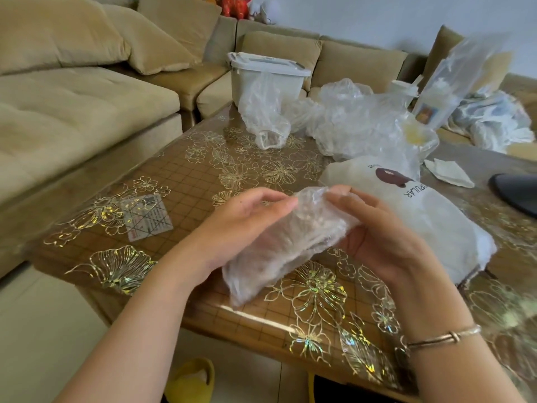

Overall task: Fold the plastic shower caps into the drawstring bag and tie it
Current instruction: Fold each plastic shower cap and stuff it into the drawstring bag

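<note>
Both left hand (241, 225) and right hand (377, 228) pinching a crumpled shower cap (290, 242) above flower-patterned table (232, 175); beige sofa (87, 91) behind.

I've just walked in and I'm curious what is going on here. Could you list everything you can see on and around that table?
shower cap in hand: one, clear plastic, crumpled, held above the table's near edge.
loose plastic pile: count unclear, clear, far side of the table.
drawstring bag: one, white with a brown bear print, lying on the table at right.
storage box: one, white, lidded, at the table's far edge.
table: one, brown with gold flowers.
sofa: one, beige, left and behind.
paper label: one, white, on the table at left.
bracelet: one, metal, on the right wrist.
left hand: grips the cap.
right hand: grips the cap.
</note>
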`<state>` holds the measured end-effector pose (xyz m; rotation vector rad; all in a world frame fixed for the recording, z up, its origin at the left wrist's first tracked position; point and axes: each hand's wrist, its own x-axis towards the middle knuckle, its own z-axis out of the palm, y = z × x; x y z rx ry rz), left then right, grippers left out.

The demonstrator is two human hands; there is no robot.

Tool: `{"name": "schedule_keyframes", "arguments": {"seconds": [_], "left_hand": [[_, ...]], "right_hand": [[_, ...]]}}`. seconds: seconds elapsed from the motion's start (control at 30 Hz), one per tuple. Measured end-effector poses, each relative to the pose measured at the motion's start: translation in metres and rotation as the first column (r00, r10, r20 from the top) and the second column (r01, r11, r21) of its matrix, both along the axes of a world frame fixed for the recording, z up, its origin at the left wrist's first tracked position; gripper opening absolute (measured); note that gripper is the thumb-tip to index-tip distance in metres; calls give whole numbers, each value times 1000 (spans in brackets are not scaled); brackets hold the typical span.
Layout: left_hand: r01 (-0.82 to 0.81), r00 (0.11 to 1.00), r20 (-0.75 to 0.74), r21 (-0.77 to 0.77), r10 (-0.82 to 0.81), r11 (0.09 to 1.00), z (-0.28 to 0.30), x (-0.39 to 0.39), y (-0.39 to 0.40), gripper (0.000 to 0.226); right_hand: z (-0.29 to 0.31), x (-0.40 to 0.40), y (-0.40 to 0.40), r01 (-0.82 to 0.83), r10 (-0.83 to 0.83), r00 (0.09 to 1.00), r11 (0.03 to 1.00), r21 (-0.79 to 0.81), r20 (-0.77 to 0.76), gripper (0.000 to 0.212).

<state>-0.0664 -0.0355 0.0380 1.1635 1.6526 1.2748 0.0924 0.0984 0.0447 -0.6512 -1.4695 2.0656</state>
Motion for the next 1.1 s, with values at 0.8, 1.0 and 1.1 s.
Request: {"name": "schedule_keyframes", "arguments": {"seconds": [0.8, 1.0, 1.1], "left_hand": [[-514, 774, -324, 182, 544, 839, -28, -1, 17, 76], [-267, 887, -318, 237, 334, 934, -18, -3, 9, 27], [-230, 913, -316, 123, 258, 965, -22, -3, 6, 23]], "right_hand": [[-40, -8, -32, -209, -250, 937, 150, 966, 242, 21], [-38, -9, -33, -264, -202, 935, 155, 952, 292, 13], [-33, -10, -35, -265, -132, 937, 333, 905, 323, 19]]}}
